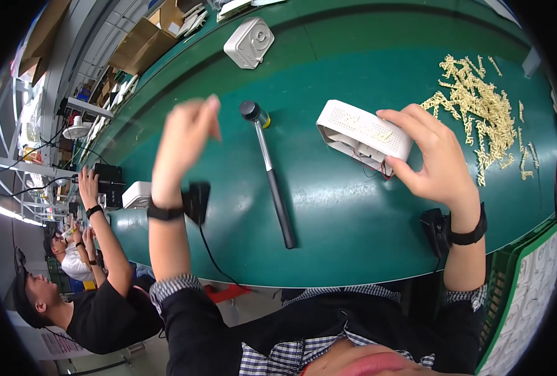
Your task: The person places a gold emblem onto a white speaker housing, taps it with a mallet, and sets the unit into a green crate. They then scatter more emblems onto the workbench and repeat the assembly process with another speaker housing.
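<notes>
A white plastic housing (336, 117) with a perforated face rests on the green table, its open side toward me. Thin red and black wires show inside it. Cream-coloured lettering pieces (367, 127) lie on the perforated face. Fingers and thumb of my right hand (440, 156) grip the housing's right end. To the left, my left hand (187, 131) is raised over the table, smeared by motion, and nothing shows in it. Between my hands lies a mallet (271, 175) with a black head and black grip, touched by neither.
A heap of cream lettering pieces (488, 116) spreads at the right. Another white housing (250, 44) stands at the far side, and a white part (137, 195) at the left. A green crate (500, 276) holds white parts at lower right. Co-workers (93, 313) are at the left.
</notes>
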The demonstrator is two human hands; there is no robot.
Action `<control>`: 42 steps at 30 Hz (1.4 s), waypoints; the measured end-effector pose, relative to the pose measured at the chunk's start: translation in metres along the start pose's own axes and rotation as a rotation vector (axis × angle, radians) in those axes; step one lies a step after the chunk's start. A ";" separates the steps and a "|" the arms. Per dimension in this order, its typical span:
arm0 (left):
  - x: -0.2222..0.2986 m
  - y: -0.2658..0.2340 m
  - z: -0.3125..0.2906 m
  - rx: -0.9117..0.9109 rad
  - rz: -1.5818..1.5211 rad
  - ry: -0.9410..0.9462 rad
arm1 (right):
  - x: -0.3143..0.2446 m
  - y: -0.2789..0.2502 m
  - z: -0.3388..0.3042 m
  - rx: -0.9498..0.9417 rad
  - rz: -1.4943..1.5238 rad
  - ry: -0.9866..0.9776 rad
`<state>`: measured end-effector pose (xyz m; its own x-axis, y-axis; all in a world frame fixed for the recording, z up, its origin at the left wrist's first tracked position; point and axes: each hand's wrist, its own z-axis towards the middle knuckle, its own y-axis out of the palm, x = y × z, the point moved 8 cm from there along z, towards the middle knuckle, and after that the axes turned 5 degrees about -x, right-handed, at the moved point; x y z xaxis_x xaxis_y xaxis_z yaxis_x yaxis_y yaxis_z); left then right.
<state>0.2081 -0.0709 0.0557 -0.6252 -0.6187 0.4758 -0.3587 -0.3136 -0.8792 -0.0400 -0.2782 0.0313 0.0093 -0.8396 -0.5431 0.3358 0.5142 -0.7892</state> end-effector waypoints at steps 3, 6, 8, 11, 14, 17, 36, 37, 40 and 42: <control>0.019 -0.031 0.093 0.416 0.176 0.217 | 0.000 -0.009 -0.005 0.095 -0.034 -0.027; -0.029 0.001 0.204 0.310 0.424 0.183 | 0.005 0.000 -0.013 0.229 0.024 -0.077; -0.125 -0.007 0.242 0.116 0.446 -0.071 | -0.001 0.017 0.003 0.133 0.186 -0.039; -0.164 -0.011 0.266 0.052 0.312 -0.134 | 0.008 0.033 0.006 0.143 0.110 -0.083; -0.068 0.010 0.252 0.066 0.360 0.059 | 0.028 0.018 -0.013 0.159 0.026 0.092; 0.008 -0.024 0.183 0.216 0.383 0.343 | 0.012 0.000 -0.028 0.246 0.051 0.068; 0.101 0.072 -0.109 -0.006 0.027 0.354 | -0.171 -0.177 -0.802 1.136 -1.081 1.827; 0.104 0.073 -0.110 -0.005 0.032 0.355 | -0.167 -0.171 -0.815 1.136 -1.074 1.829; 0.114 0.077 -0.115 -0.023 0.042 0.377 | -0.134 -0.147 -0.852 0.826 -0.786 2.137; 0.115 0.078 -0.118 -0.026 0.069 0.393 | -0.119 -0.139 -0.851 0.798 -0.808 2.143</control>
<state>0.0265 -0.0813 0.0448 -0.8641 -0.3138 0.3935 -0.3207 -0.2593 -0.9110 -0.8893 -0.1007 -0.0376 -0.6352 0.7586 -0.1447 -0.0694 -0.2427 -0.9676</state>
